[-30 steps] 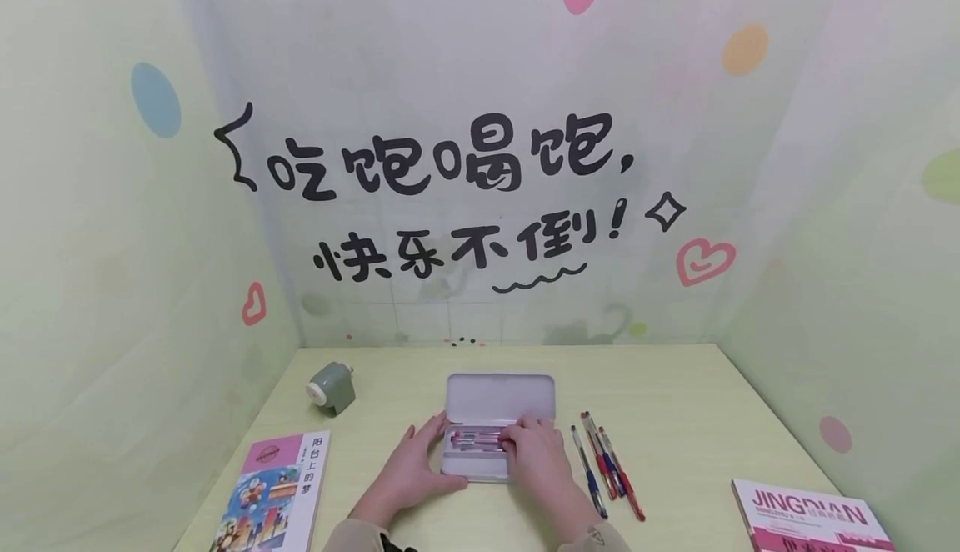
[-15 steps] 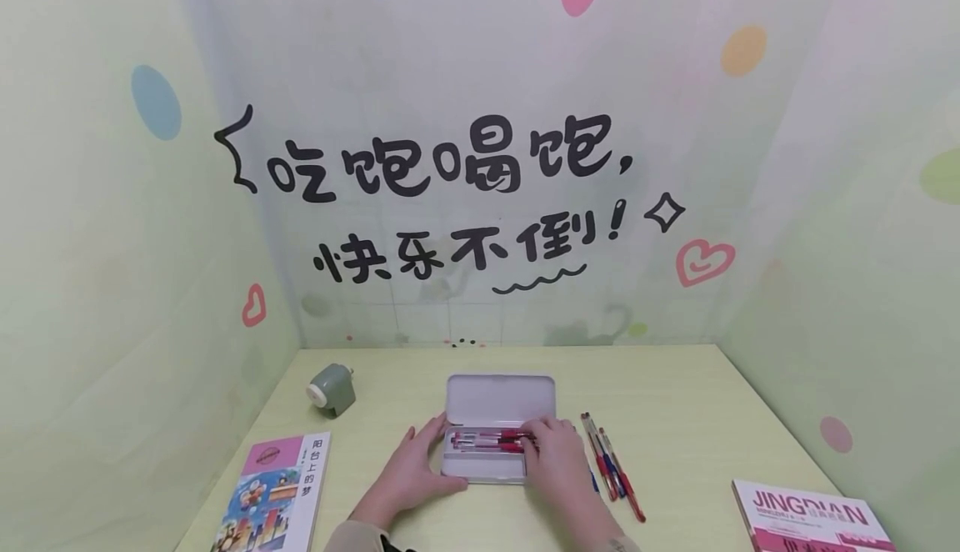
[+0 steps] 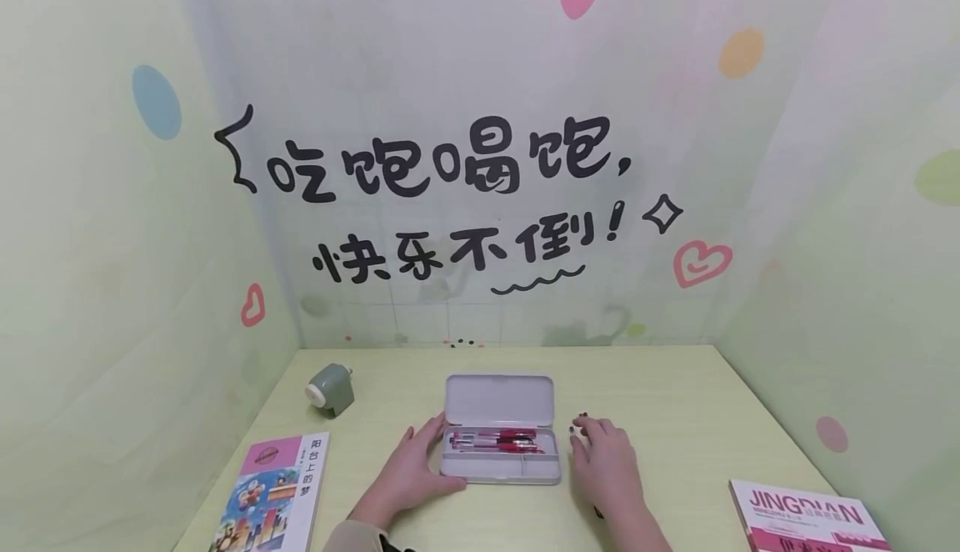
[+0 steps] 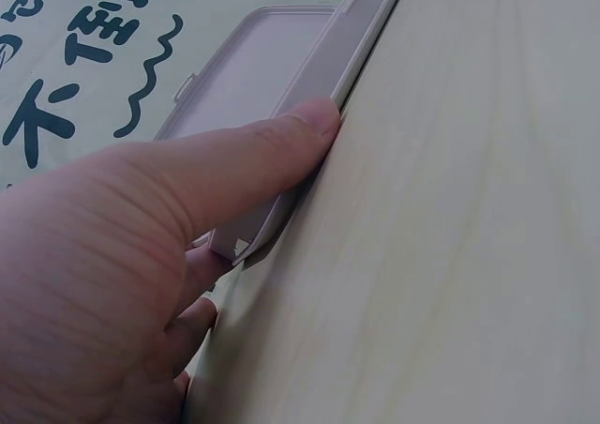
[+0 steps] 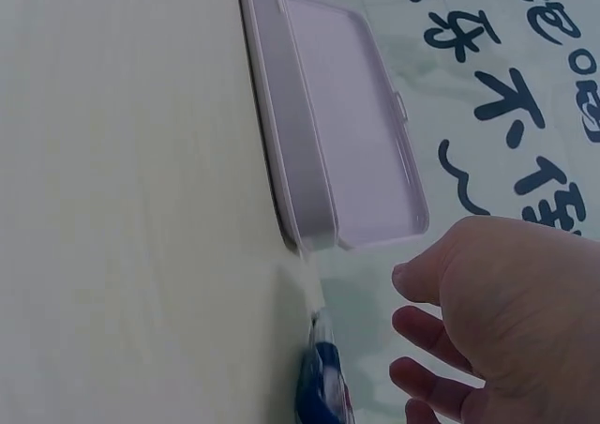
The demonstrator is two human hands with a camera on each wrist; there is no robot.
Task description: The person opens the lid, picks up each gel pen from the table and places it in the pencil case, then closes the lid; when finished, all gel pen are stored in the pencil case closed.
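A pale lilac pencil case point(image 3: 500, 479) lies with its lid raised on the table. Several red and dark pens point(image 3: 498, 445) rest in its back compartment. My left hand point(image 3: 414, 470) grips the case's left end; in the left wrist view its thumb point(image 4: 281, 147) presses on the front wall. To the right of the case, my right hand point(image 3: 611, 464) reaches over the loose pens with loosely bent fingers, hiding most of them. The right wrist view shows a blue-gripped pen point(image 5: 323, 377) below those fingers, apart from them.
A grey-green pencil sharpener point(image 3: 332, 390) stands at the back left. One book point(image 3: 273, 489) lies at the front left, another pink-and-white book point(image 3: 810, 514) at the front right. Printed cloth walls point(image 3: 495, 318) enclose the table.
My right hand has put the pens down inside the case, left them there and moved right, over the loose pens. My left hand stays on the case.
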